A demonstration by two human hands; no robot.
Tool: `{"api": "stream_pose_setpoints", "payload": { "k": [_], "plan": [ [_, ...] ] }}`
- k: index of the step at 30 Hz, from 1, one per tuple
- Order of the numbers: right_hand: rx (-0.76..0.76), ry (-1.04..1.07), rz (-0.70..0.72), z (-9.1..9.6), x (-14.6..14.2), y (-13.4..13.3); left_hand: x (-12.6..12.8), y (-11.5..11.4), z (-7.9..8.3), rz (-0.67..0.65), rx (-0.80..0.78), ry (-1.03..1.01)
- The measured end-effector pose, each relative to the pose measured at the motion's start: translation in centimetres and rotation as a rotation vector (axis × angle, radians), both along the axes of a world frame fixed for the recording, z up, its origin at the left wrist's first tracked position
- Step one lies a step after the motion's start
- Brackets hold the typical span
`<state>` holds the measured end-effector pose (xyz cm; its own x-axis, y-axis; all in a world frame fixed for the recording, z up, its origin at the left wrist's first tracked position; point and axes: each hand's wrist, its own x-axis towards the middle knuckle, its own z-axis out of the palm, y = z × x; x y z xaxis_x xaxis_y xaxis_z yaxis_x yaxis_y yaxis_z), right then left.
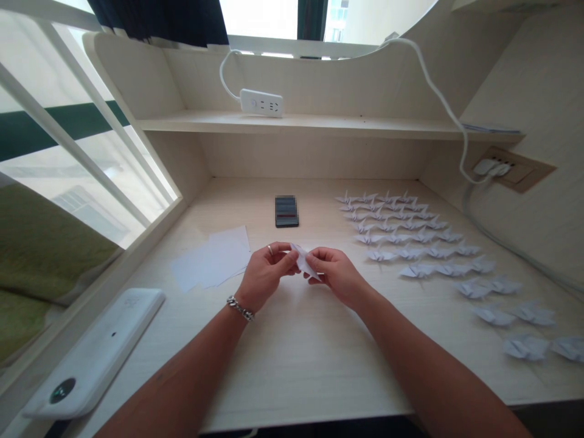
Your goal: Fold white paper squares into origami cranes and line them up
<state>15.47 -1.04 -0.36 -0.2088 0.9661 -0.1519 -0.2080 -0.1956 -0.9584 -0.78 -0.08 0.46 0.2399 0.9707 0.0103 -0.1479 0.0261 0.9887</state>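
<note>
Between my two hands, above the middle of the desk, is a small piece of folded white paper (303, 260). My left hand (268, 267) pinches its left side between thumb and fingers; a ring and a chain bracelet show on this hand and wrist. My right hand (335, 271) pinches the right side the same way. Part of the paper is hidden by the fingers. Several loose white paper sheets (223, 255) lie left of my left hand. Rows of folded white paper cranes (406, 234) stand on the desk to the right.
A dark phone (286, 212) lies beyond my hands. At the left edge rests a long white device (100, 353). A white power strip (261, 103) sits on the shelf (319, 125), its cable running to a wall socket (515, 170) at right.
</note>
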Motion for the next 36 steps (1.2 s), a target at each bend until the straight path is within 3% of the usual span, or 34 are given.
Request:
{"api": "stream_pose_setpoints", "payload": {
  "k": [6, 17, 25, 32, 36],
  "plan": [
    [-0.060, 0.135, 0.112, 0.7, 0.5, -0.3, 0.0, -0.1, -0.1, -0.087, -0.068, -0.252],
    [-0.033, 0.175, 0.167, 0.6, 0.6, -0.4, 0.2, -0.5, 0.4, -0.151, -0.122, -0.310],
    [-0.013, 0.146, 0.142, 0.4, 0.4, -0.3, 0.1, -0.4, 0.5, -0.089, -0.117, -0.245],
    [0.038, -0.017, 0.087, -0.1, 0.5, 0.0, 0.2, -0.7, 0.8, 0.105, 0.178, 0.055],
    [0.057, -0.057, 0.044, 0.1, 0.4, -0.1, 0.0, -0.7, 1.0, 0.114, 0.181, 0.065]
  ]
}}
